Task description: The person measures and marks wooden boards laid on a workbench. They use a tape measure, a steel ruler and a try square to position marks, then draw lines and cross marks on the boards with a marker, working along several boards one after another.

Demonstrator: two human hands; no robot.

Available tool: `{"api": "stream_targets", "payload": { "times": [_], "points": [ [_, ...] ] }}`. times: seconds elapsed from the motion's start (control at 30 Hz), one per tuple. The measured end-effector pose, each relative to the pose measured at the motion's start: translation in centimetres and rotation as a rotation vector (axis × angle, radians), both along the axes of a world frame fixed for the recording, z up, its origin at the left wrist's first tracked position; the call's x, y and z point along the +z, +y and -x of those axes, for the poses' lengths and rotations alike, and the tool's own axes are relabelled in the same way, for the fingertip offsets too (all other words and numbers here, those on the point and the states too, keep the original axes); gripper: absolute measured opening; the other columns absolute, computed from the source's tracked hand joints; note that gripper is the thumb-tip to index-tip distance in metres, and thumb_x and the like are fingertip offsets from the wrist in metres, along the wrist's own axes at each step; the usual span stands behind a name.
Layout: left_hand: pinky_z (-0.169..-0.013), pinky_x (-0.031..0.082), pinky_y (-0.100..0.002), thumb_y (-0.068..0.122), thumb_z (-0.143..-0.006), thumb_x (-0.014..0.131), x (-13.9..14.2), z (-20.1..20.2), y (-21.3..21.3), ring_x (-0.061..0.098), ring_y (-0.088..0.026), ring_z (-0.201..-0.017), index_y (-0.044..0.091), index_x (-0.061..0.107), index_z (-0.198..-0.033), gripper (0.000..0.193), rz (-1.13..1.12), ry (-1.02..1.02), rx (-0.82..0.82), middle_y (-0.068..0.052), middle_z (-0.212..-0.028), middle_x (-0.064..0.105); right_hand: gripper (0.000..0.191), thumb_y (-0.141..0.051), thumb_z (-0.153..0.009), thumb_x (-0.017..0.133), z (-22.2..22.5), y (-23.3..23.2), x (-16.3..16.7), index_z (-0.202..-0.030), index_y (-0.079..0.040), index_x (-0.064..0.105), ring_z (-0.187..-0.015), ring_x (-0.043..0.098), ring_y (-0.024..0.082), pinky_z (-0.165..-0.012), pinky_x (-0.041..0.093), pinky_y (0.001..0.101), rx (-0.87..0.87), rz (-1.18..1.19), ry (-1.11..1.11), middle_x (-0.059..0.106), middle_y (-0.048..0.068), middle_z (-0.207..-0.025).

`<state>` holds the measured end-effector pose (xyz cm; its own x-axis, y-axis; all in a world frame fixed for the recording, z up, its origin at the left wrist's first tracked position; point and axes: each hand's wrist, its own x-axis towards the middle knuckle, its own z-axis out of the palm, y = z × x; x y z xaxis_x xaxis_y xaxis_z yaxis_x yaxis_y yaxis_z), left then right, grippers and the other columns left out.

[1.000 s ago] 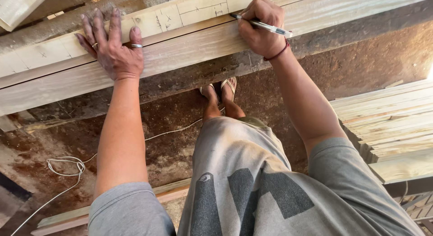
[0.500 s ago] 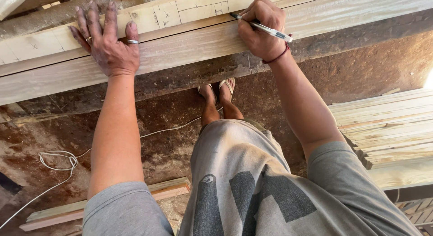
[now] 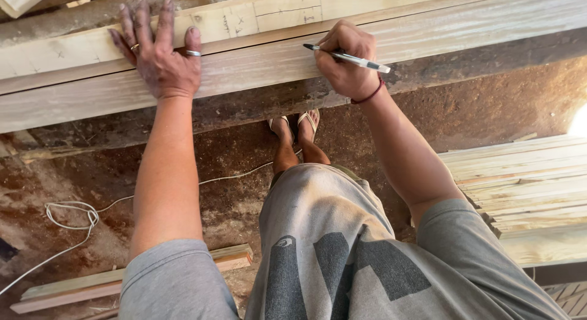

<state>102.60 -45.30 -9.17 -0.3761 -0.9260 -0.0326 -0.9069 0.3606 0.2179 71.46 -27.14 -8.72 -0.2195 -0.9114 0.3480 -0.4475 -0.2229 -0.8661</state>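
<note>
While the left hand (image 3: 160, 57) presses flat, fingers spread, at 11 o'clock, the right hand (image 3: 347, 60) pinches a light, rigid pen (image 3: 347, 58) mid-barrel over the stiff, heavy plank (image 3: 257, 66).

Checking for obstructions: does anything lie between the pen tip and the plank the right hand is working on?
Nothing visible does. The right hand holds the pen with its tip at the plank. The left hand lies flat on the wood, well aside.

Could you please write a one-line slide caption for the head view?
Left hand pressed flat on a pale wooden beam while the right hand holds a pen to it.
</note>
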Motion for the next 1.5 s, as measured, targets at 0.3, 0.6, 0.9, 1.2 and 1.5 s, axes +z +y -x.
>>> {"api": "stream_targets", "payload": {
  "times": [0.3, 0.6, 0.9, 1.2, 1.5],
  "points": [
    [-0.123, -0.001, -0.055, 0.075, -0.103, 0.035, 1.3, -0.1, 0.1, 0.022, -0.033, -0.153, 0.033, 0.052, -0.155, 0.068, -0.05, 0.014, 0.031, -0.009, -0.164, 0.04, 0.018, 0.003, -0.09, 0.075, -5.0, -4.0, 2.7, -0.086, 0.0, 0.058, -0.075, 0.068, 0.024, -0.067, 0.053, 0.0349, 0.019, -0.053, 0.043, 0.067, 0.011, -0.087],
    [-0.123, 0.001, -0.06, 0.064, -0.107, 0.052, 1.9, -0.8, -0.1, 0.024, -0.038, -0.152, 0.027, 0.059, -0.151, 0.058, -0.03, 0.094, 0.011, -0.014, -0.161, 0.041, 0.02, 0.0, -0.092, 0.079, -6.2, -4.8, 2.0, -0.088, -0.002, 0.06, -0.078, 0.07, 0.024, -0.067, 0.055, 0.0343, 0.01, -0.039, 0.138, 0.068, 0.011, -0.089],
    [-0.123, 0.002, -0.061, 0.062, -0.107, 0.056, 1.8, -1.1, -0.2, 0.025, -0.038, -0.152, 0.028, 0.06, -0.15, 0.055, -0.03, 0.099, 0.015, -0.013, -0.16, 0.042, 0.019, 0.001, -0.093, 0.079, -6.8, -5.0, 1.8, -0.088, -0.002, 0.061, -0.078, 0.07, 0.022, -0.067, 0.056, 0.033, 0.006, -0.055, 0.127, 0.069, 0.01, -0.089],
    [-0.124, 0.001, -0.061, 0.062, -0.108, 0.056, 2.0, -1.2, -0.3, 0.023, -0.037, -0.152, 0.028, 0.058, -0.152, 0.056, -0.034, 0.099, 0.01, -0.012, -0.161, 0.041, 0.022, 0.001, -0.093, 0.079, -6.9, -5.3, 1.9, -0.086, -0.002, 0.059, -0.075, 0.068, 0.021, -0.065, 0.054, 0.0334, 0.002, -0.071, 0.127, 0.068, 0.009, -0.086],
    [-0.124, 0.001, -0.06, 0.062, -0.106, 0.058, 2.2, -1.0, -0.4, 0.024, -0.035, -0.152, 0.03, 0.058, -0.151, 0.056, -0.04, 0.102, 0.02, -0.011, -0.161, 0.042, 0.022, 0.0, -0.091, 0.079, -7.1, -5.2, 2.2, -0.085, -0.003, 0.058, -0.076, 0.069, 0.024, -0.066, 0.054, 0.0347, -0.012, -0.074, 0.148, 0.068, 0.01, -0.086]
  ]
}}
